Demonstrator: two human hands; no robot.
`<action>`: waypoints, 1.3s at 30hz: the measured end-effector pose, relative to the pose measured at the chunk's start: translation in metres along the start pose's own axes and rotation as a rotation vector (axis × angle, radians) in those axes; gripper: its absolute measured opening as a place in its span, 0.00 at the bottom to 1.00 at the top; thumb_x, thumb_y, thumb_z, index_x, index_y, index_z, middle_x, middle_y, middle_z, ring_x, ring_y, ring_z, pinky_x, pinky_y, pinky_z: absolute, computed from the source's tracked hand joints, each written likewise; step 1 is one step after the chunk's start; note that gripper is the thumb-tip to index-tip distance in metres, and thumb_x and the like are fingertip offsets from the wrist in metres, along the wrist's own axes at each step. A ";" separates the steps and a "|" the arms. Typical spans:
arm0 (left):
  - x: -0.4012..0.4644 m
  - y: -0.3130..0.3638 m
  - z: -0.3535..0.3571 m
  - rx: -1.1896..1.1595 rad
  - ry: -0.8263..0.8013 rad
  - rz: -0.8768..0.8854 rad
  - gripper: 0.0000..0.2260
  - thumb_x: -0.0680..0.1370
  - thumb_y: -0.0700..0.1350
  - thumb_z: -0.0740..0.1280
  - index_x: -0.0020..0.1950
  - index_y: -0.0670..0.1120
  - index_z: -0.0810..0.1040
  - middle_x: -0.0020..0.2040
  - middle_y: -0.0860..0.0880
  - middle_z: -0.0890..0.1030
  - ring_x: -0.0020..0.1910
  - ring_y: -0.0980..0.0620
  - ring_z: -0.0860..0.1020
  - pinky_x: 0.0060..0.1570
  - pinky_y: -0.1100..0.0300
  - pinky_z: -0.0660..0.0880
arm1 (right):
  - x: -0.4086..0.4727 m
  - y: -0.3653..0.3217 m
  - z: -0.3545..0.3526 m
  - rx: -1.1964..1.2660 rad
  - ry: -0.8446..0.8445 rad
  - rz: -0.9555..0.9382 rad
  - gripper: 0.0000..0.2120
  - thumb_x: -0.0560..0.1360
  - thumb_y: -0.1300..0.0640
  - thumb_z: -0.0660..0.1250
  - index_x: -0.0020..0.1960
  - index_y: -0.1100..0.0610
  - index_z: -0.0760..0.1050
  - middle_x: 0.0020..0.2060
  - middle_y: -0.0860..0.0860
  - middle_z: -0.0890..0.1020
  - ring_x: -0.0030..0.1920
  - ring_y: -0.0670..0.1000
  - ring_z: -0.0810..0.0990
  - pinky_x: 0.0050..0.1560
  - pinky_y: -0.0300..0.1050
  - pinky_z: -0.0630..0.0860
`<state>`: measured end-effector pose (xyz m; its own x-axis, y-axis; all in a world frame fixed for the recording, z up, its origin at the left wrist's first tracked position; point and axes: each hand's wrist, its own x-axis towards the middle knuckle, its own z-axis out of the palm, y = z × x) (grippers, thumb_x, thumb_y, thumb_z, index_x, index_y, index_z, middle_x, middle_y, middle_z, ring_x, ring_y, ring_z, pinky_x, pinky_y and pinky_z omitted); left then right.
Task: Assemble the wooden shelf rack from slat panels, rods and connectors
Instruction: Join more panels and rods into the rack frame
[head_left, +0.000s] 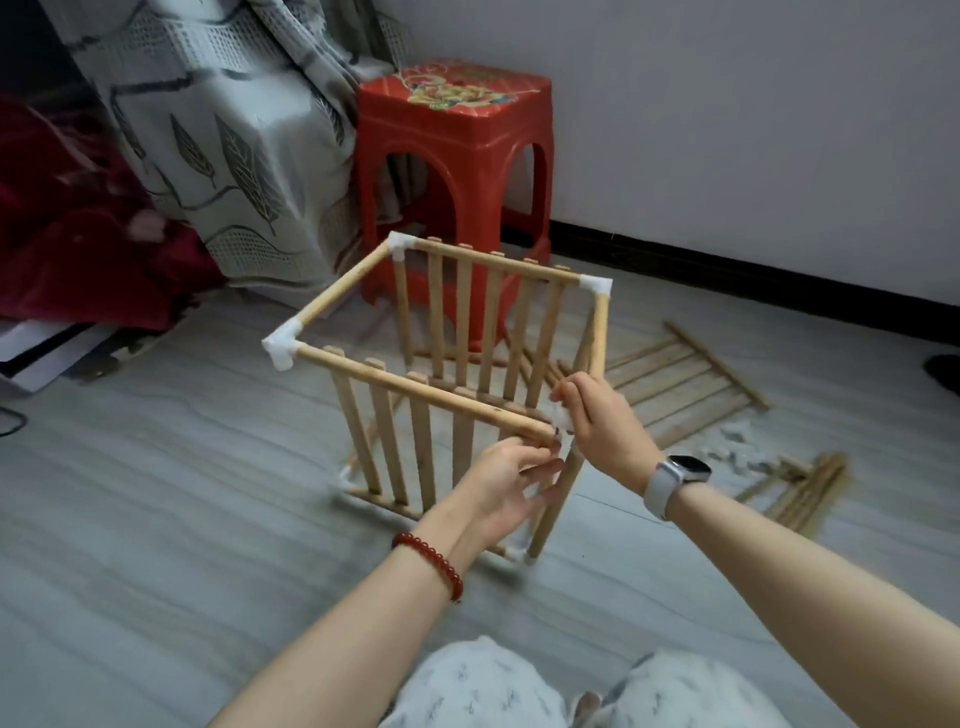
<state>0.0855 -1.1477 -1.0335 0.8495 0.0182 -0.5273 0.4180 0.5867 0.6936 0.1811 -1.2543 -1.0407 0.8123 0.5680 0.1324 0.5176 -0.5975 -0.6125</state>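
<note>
Already most of a box-shaped frame stands on the grey plank floor (156, 519): in the head view, the half-built wooden shelf rack (457, 374) has two upright panels of pale wooden slats facing each other, joined across the top by round wooden rods. Three of the upper corners carry white plastic corner connectors, at the near left (280, 345), the far left (401, 244) and the far right (597, 286), and all three look seated. White connectors also show at the bottom corners, though blur hides how well they sit.

The fourth upper corner is the one in hand. The right hand (602, 421), a pale-strapped watch on its wrist, has its fingers curled around the last white connector (563, 418) from above. The left hand (511, 478), with a red bead bracelet on its wrist, pinches the end of the near top rod (415, 387) with thumb and fingertip right at that connector, its other fingers spread loosely below. Whether the rod end is already inside the socket I cannot tell.

Well off to the right lie a spare flat slat panel (685, 379), a bundle of loose wooden rods (800, 488) and a small heap of white connectors (737, 447), so I judge at least another tier remains. A red plastic stool (452, 145) stands behind the rack.
</note>
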 end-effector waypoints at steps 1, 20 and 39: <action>0.001 -0.002 -0.001 0.113 -0.009 -0.010 0.10 0.80 0.35 0.59 0.49 0.45 0.78 0.48 0.48 0.78 0.50 0.51 0.75 0.49 0.57 0.74 | -0.002 0.004 0.001 0.040 0.019 0.002 0.12 0.82 0.59 0.53 0.52 0.61 0.74 0.44 0.50 0.74 0.44 0.50 0.73 0.48 0.39 0.65; 0.041 -0.004 -0.023 1.831 0.181 0.853 0.11 0.76 0.57 0.63 0.56 0.56 0.74 0.50 0.56 0.80 0.52 0.53 0.76 0.49 0.54 0.60 | 0.020 0.028 0.010 0.056 0.132 0.553 0.15 0.82 0.50 0.47 0.58 0.58 0.64 0.52 0.60 0.76 0.43 0.57 0.76 0.47 0.52 0.73; 0.030 0.001 -0.037 1.642 0.229 0.927 0.09 0.70 0.51 0.74 0.47 0.52 0.81 0.38 0.54 0.81 0.38 0.51 0.78 0.45 0.55 0.63 | 0.007 0.018 0.027 -0.239 0.146 0.498 0.09 0.82 0.48 0.46 0.49 0.52 0.58 0.29 0.48 0.70 0.28 0.51 0.68 0.33 0.47 0.63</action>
<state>0.0991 -1.1166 -1.0667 0.9593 0.0043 0.2824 -0.1137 -0.9095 0.3999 0.1893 -1.2458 -1.0715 0.9937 0.1116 -0.0107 0.0957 -0.8939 -0.4379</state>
